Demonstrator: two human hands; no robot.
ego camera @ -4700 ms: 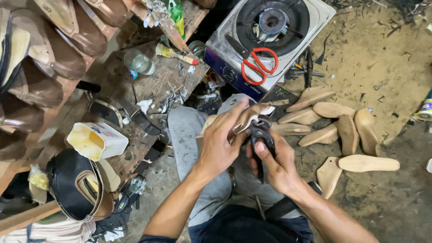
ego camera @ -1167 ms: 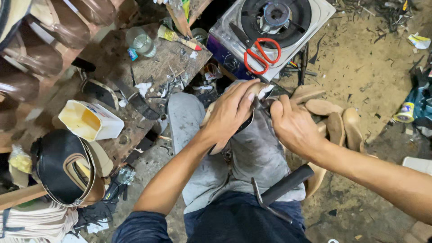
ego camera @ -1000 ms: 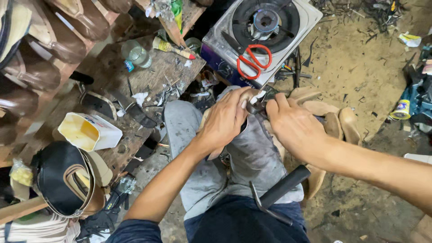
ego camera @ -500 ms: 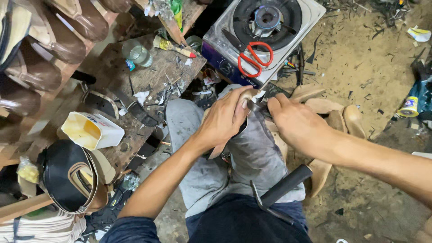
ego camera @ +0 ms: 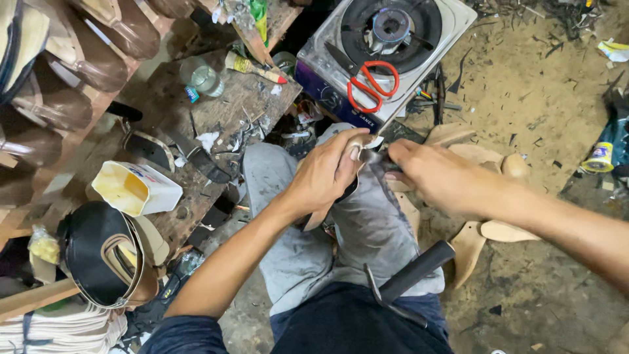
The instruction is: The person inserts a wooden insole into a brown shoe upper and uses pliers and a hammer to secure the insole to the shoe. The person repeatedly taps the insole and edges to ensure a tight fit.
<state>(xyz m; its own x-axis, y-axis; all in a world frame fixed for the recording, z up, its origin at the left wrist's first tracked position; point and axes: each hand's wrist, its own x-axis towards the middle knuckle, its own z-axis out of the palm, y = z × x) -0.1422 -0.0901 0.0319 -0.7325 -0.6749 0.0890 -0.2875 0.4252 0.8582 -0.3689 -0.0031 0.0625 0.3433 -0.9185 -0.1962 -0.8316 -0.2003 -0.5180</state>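
My left hand (ego camera: 325, 174) is closed around a shoe piece with a tan sole edge (ego camera: 316, 219), held on my knee over grey trousers. My right hand (ego camera: 438, 176) comes in from the right. Its fingertips pinch the dark leather (ego camera: 375, 162) at the shoe's front end, right against my left thumb. Most of the shoe is hidden under both hands. A tool with a black handle (ego camera: 417, 269) lies loose on my lap.
A gas stove (ego camera: 445, 29) with red-handled scissors (ego camera: 365, 80) stands ahead. Pale wooden shoe forms (ego camera: 499, 231) lie on the dirt floor at the right. On the bench at the left are a white tub of yellow glue (ego camera: 134, 190), a bottle (ego camera: 202, 75) and a shelf of shoes (ego camera: 62, 72).
Earlier both hands worked a dark tool at the shoe. Over the last second my right hand has slid in to pinch the leather at the front, and my left hand has kept its grip.
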